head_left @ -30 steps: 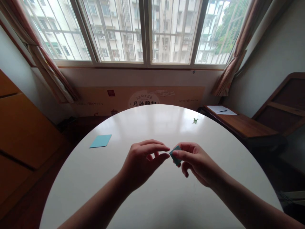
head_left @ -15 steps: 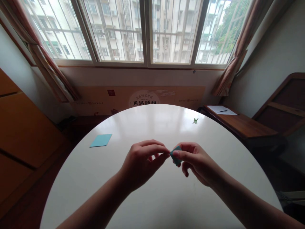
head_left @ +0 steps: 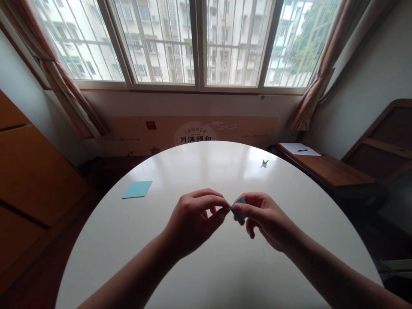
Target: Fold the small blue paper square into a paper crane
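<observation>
Teal paper, the folded piece [head_left: 240,214], sits between the fingers of both hands, small and angular, its point toward the left and its faces flat. The right hand [head_left: 237,207] has thumb and forefinger closed on its body, the lower fingers curled loosely beneath. The left hand [head_left: 229,206] brings thumb and index tips together at its pointed corner. Beyond the left fingers, a light-blue sheet [head_left: 137,189] lies flat on the white table [head_left: 219,274]; beyond the right fingers stands a little green folded figure [head_left: 264,163].

A pen [head_left: 302,150] lies on white paper [head_left: 291,148] beside the window wall.
</observation>
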A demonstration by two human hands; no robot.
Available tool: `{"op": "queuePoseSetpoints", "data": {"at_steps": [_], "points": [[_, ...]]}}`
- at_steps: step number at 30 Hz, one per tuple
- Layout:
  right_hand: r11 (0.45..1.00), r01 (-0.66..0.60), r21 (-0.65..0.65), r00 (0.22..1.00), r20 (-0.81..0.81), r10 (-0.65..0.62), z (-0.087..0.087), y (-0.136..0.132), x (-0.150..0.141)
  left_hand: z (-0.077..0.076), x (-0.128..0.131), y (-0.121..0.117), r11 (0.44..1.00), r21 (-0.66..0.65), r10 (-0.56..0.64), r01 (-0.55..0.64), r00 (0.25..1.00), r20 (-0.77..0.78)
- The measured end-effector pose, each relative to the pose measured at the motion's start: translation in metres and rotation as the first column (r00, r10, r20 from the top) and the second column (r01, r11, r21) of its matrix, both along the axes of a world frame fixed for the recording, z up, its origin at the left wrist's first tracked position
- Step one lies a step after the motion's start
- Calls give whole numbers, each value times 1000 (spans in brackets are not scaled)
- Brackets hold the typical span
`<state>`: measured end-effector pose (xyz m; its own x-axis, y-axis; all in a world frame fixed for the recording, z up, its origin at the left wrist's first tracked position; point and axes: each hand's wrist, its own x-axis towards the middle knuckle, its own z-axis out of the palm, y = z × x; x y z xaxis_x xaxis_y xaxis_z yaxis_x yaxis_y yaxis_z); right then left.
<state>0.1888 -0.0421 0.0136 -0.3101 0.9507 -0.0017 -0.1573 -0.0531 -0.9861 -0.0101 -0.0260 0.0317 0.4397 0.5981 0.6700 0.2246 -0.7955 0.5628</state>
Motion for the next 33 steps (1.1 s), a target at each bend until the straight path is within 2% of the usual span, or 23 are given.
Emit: {"op": "queuePoseSetpoints", "data": {"at_steps": [8,13,18,28,33], "points": [[999,25,42,999,35,-26,0,0,0,-1,1,-1,996,-86,31,-31,1000,-1],[997,53,56,998,37,-56,-2,0,1,0,1,1,959,-264,98,-101,995,-25],[996,56,74,996,63,-61,-4,1,1,-1,2,0,909,-410,47,-71,997,-69],[995,19,96,992,121,-31,-6,1,-2,0,9,-3,903,-418,59,-98,993,-105],[993,77,87,992,95,-86,-7,3,-2,-2,8,-2,883,-453,92,-127,991,-98]]}}
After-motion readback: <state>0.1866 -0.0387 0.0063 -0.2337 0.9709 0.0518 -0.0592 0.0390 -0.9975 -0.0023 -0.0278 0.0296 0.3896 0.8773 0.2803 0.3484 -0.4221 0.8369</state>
